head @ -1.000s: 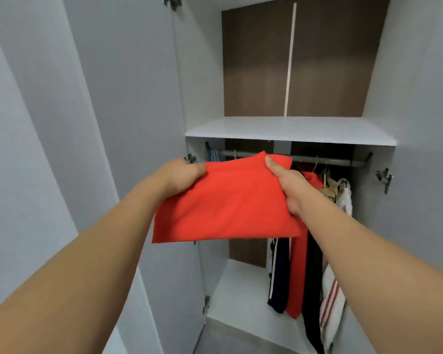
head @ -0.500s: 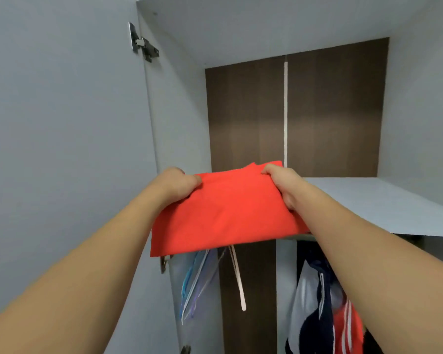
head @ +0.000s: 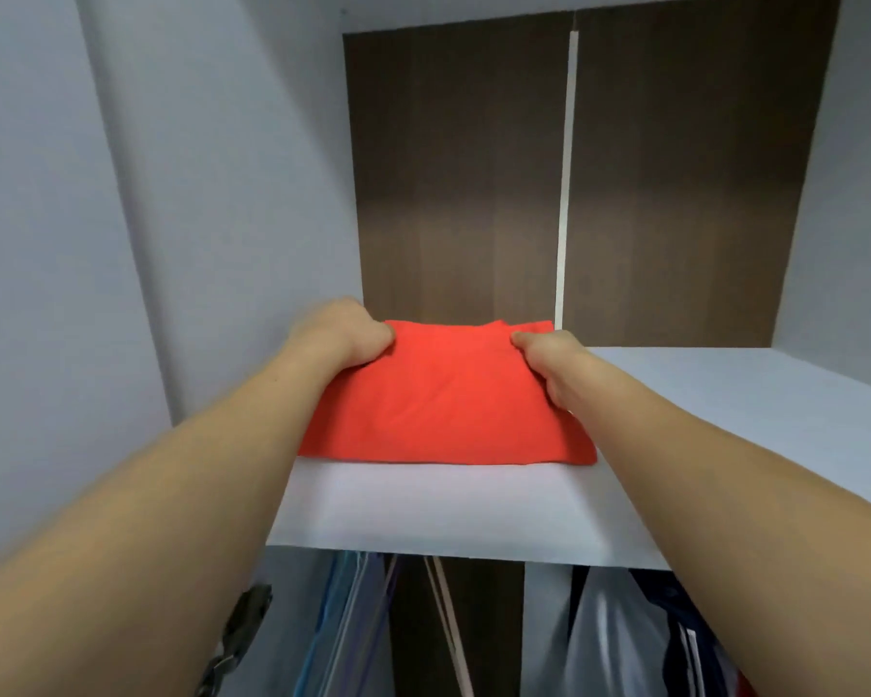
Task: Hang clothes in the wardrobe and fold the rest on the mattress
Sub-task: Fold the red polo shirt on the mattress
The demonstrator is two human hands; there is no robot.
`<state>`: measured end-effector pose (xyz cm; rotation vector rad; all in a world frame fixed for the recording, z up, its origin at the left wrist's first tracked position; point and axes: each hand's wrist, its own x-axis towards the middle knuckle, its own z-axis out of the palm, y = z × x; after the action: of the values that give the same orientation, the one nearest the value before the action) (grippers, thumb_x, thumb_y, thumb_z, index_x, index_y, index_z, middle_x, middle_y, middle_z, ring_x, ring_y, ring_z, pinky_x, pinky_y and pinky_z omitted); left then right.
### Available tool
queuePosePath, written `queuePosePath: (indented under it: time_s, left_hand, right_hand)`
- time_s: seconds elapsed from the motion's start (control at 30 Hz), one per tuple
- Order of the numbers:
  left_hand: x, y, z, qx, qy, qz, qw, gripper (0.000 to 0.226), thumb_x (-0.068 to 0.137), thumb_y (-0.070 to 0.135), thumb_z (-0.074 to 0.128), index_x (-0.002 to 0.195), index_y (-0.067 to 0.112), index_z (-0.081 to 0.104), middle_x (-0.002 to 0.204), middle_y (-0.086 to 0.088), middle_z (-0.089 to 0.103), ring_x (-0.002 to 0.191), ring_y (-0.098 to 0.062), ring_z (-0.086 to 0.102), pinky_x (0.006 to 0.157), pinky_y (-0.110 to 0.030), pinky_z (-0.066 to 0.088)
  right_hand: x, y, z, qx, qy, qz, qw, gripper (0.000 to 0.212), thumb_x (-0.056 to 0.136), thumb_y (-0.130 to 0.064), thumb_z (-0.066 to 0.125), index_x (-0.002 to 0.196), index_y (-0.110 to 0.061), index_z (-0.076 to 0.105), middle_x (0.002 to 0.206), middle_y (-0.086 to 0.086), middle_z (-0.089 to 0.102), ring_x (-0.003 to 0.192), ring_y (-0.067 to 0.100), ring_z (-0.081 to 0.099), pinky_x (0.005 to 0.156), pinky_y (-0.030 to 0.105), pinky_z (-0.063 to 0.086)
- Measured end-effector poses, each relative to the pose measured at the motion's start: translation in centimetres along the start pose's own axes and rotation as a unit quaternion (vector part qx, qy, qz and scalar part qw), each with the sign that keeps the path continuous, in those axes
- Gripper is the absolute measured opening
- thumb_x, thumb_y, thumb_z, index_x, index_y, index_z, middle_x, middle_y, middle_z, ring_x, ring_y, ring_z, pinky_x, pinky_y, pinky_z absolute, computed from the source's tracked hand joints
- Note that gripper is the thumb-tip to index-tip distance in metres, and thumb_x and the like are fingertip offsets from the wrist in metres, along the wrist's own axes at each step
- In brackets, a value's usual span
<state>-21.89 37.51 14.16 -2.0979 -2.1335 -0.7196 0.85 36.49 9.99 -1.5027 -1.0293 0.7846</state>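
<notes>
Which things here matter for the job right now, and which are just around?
In use: folded red garment, left hand, right hand, white shelf.
Just around: hanging clothes, empty hangers, door hinge.

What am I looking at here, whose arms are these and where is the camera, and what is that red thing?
There is no machine here. A person wears one wide-angle camera on the head, so you see their two bare arms reaching forward, as if through their eyes. They stand at an open wardrobe. The red thing is a folded red garment, lying on the white upper shelf, close to the left wall. The left hand grips its far left corner and the right hand grips its right side, fingers curled round the cloth. Behind it is the dark brown back panel. Below the shelf you can glimpse hanging clothes and some hangers.
</notes>
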Motion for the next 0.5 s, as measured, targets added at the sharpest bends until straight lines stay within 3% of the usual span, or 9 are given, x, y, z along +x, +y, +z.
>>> queuePosePath:
  time_s: [0.07,0.1,0.13,0.17,0.23,0.27,0.33,0.43,0.5]
  left_hand:
    - [0.8,0.3,2.0,0.030,0.097,0.015,0.995,0.047,0.093,0.036,0.051,0.131,0.009,0.047,0.138,-0.018,0.040,0.125,-0.040,0.043,0.101,-0.049,0.043]
    - [1.0,0.5,3.2,0.021,0.109,0.023,0.994,0.049,0.095,0.038,0.048,0.136,0.012,0.043,0.143,-0.015,0.033,0.130,-0.038,0.037,0.103,-0.053,0.040]
    - [1.1,0.7,4.6,0.009,0.073,0.031,0.997,0.053,0.096,0.044,0.044,0.141,0.016,0.039,0.149,-0.012,0.027,0.136,-0.036,0.030,0.106,-0.055,0.036]
    - [1.3,0.8,6.2,0.011,0.003,0.041,0.999,0.059,0.095,0.051,0.039,0.146,0.022,0.036,0.156,-0.007,0.020,0.143,-0.033,0.022,0.111,-0.057,0.031]
    - [2.0,0.6,9.1,0.059,-0.153,0.049,0.985,0.068,0.094,0.066,0.026,0.154,0.033,0.027,0.165,-0.001,0.010,0.151,-0.031,0.007,0.118,-0.058,0.016]
    - [2.6,0.2,10.1,0.061,-0.194,0.041,0.978,0.070,0.092,0.070,0.023,0.155,0.038,0.023,0.166,-0.001,0.007,0.152,-0.031,0.003,0.119,-0.058,0.012]
    - [4.2,-0.5,11.1,0.027,-0.212,0.020,0.977,0.073,0.088,0.078,0.025,0.154,0.047,0.020,0.167,0.002,0.002,0.153,-0.031,0.000,0.120,-0.057,0.006]
    - [7.2,-1.4,11.8,0.016,-0.212,0.018,0.977,0.078,0.080,0.087,0.029,0.151,0.055,0.018,0.167,0.003,0.000,0.153,-0.029,-0.003,0.122,-0.053,0.000]
    - [9.4,-1.7,12.6,0.029,-0.204,0.033,0.978,0.076,0.082,0.086,0.027,0.151,0.055,0.016,0.167,0.002,0.002,0.154,-0.027,-0.003,0.121,-0.052,-0.002]
  right_hand:
    - [1.9,-0.1,0.4,-0.154,0.088,-0.035,0.984,0.051,0.093,-0.035,0.059,0.131,-0.002,0.050,0.132,0.017,0.055,0.117,0.036,0.056,0.098,0.044,0.047]
    - [2.3,-0.3,0.4,-0.245,0.134,-0.066,0.958,0.055,0.093,-0.040,0.056,0.133,-0.004,0.046,0.136,0.016,0.047,0.122,0.037,0.050,0.099,0.045,0.045]
    - [2.6,-0.4,0.5,-0.316,0.153,-0.108,0.930,0.056,0.094,-0.044,0.052,0.135,-0.007,0.043,0.138,0.015,0.041,0.125,0.037,0.045,0.100,0.047,0.040]
    - [2.8,-0.5,0.9,-0.368,0.129,-0.143,0.910,0.057,0.095,-0.048,0.046,0.137,-0.011,0.041,0.141,0.015,0.038,0.128,0.037,0.041,0.101,0.048,0.037]
    - [2.8,0.1,2.6,-0.456,-0.024,-0.151,0.877,0.062,0.097,-0.056,0.032,0.145,-0.017,0.038,0.151,0.014,0.033,0.137,0.037,0.033,0.108,0.050,0.031]
    - [3.0,0.7,3.6,-0.498,-0.104,-0.126,0.852,0.066,0.098,-0.058,0.026,0.150,-0.018,0.034,0.156,0.014,0.028,0.142,0.037,0.027,0.113,0.051,0.026]
    - [3.7,1.2,4.5,-0.533,-0.178,-0.085,0.823,0.068,0.100,-0.056,0.022,0.155,-0.016,0.026,0.161,0.014,0.019,0.148,0.037,0.013,0.118,0.053,0.017]
    - [6.5,1.1,4.9,-0.512,-0.193,-0.085,0.833,0.056,0.105,-0.040,0.029,0.150,-0.009,0.032,0.158,0.016,0.025,0.146,0.038,0.020,0.115,0.048,0.020]
    - [8.9,1.4,5.9,-0.550,-0.176,-0.082,0.812,0.058,0.103,-0.041,0.023,0.154,-0.012,0.027,0.161,0.016,0.018,0.148,0.040,0.011,0.118,0.053,0.015]
